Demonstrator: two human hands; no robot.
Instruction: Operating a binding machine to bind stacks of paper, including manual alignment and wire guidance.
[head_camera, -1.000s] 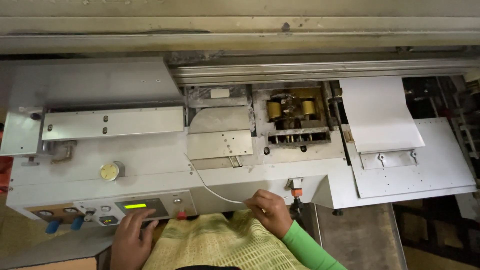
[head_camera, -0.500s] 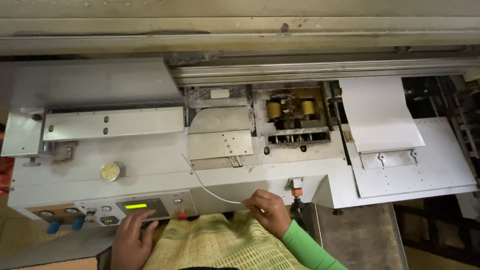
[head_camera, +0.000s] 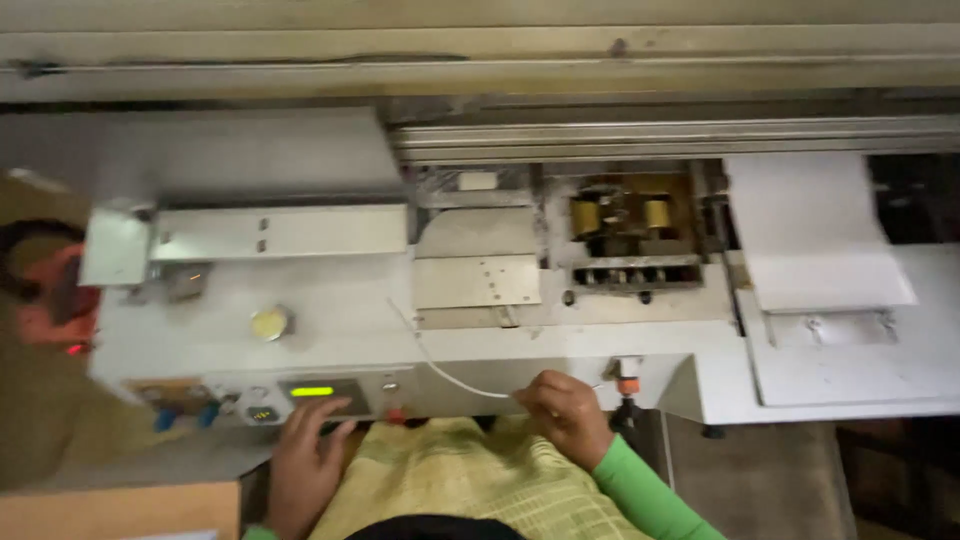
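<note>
Now, left hand (head_camera: 305, 455): our fingers spread flat on the control panel (head_camera: 300, 395).
Right hand (head_camera: 565, 415): we pinch one white wire (head_camera: 440, 370).
Brass spools (head_camera: 620, 215): two.

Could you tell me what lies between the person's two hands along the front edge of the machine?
In the head view, a small red button on the machine's front panel sits between the left hand and right hand, above yellow checked cloth.

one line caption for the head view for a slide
Left hand on a grey machine's control panel, right hand pinching a white cord.
</note>
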